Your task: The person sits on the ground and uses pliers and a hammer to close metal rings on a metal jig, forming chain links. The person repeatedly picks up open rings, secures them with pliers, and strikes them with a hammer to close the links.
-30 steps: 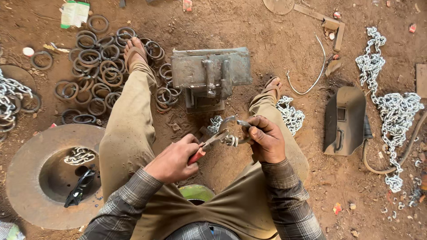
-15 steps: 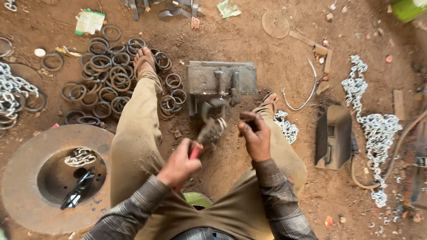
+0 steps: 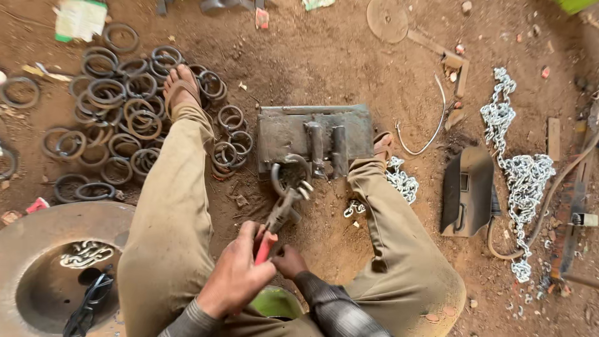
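Note:
I sit on the dirt with my legs spread around a grey metal block point(image 3: 349, 128). My left hand point(image 3: 234, 274) grips the red handles of a pair of pliers point(image 3: 281, 215). The jaws of the pliers clamp a dark metal ring with a short piece of chain point(image 3: 288, 171), held against the front of the block. My right hand point(image 3: 287, 259) is closed just under the handles, partly hidden behind my left hand.
A pile of metal rings point(image 3: 125, 112) lies left of my left leg. A big rusty disc point(image 3: 37, 249) holds a chain and dark goggles point(image 3: 87, 299). Silver chains point(image 3: 518, 168) and a welding mask point(image 3: 468, 190) lie on the right. A curved rod point(image 3: 430, 134) lies nearby.
My right hand dropped from up near the ring to the plier handles. The pliers now reach forward, with the ring at the block.

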